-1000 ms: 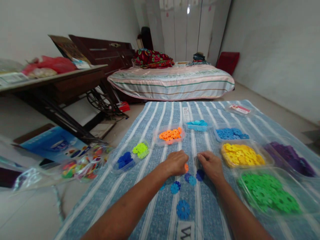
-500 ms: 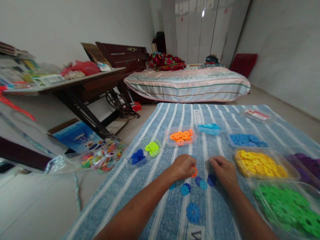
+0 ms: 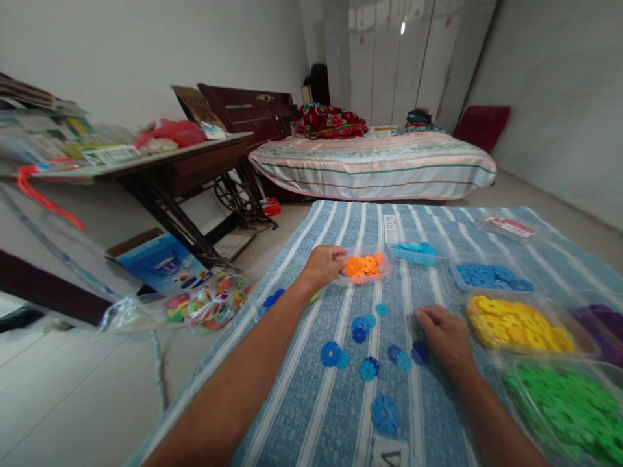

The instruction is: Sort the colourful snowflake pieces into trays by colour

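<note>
My left hand (image 3: 323,263) reaches forward to the left rim of a clear tray (image 3: 386,273) of orange snowflake pieces (image 3: 363,264). Its fingers are curled and hide whatever they hold. My right hand (image 3: 446,336) rests knuckles up on the striped blue mat (image 3: 438,227), fingers bent, with its thumb side against a dark blue piece (image 3: 419,351). Several loose blue pieces lie on the mat between my arms, among them one (image 3: 329,353) by my left forearm and a larger one (image 3: 384,414) nearest me.
Clear trays of sorted pieces ring the right side: light blue (image 3: 413,250), blue (image 3: 491,275), yellow (image 3: 516,321), purple (image 3: 603,318), green (image 3: 569,402). A small tray with dark blue pieces (image 3: 273,298) lies behind my left arm. A bag of mixed pieces (image 3: 214,301), a table (image 3: 185,155) and a bed (image 3: 374,162) lie beyond.
My left hand has left the loose pieces and moved forward with an orange piece to the orange tray. More blue pieces now show where it lay. My right hand has barely shifted.
</note>
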`<state>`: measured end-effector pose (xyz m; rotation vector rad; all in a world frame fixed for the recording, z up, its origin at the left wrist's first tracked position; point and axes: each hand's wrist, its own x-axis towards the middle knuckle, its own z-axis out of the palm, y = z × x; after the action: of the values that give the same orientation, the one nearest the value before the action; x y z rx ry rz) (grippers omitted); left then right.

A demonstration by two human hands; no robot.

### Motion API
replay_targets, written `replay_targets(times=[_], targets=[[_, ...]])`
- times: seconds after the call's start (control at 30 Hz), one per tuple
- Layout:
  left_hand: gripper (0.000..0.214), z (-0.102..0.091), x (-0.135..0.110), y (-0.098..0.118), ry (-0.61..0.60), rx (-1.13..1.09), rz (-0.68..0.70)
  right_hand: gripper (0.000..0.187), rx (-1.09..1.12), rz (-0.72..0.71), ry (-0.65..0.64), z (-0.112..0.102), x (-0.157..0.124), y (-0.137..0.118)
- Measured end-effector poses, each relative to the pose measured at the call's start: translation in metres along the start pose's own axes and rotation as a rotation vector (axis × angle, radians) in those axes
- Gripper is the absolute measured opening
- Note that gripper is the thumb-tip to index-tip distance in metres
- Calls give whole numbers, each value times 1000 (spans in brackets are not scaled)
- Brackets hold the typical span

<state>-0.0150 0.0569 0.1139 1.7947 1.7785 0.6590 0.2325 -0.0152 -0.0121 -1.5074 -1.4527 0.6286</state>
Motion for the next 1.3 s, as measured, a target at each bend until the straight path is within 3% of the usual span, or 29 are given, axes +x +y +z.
replay_targets(times=[0.07,0.13,0.27,0.37,0.57,0.8,0.93,1.13,1.3], targets=[[43,1,7,6,115,102,-4,33,5,1,-3,0,0,1],[38,3,6,8,156,239,51,32,6,3,-3,0,0,1],[20,10,-18,4,-130,373,195,30,-1,21,-3,1,0,2],[16,23,-38,-4,-287,463,203,30,-2,15,8,0,1,0],[17,51,-52,-20,-351,543,166,30,-8,-7,2,0,0,0],[17,62,-52,-16,-375,582,123,29,-22,-27,6,0,1,1],[14,66,-47,-19,-366,464,100,29,-23,-11,9,-1,1,0],[4,65,-37,-31,-416,7,49,32,-32,-26,4,-1,2,0],[3,59,-31,-21,-397,-213,-11,30,-36,-8,7,-1,3,-2]])
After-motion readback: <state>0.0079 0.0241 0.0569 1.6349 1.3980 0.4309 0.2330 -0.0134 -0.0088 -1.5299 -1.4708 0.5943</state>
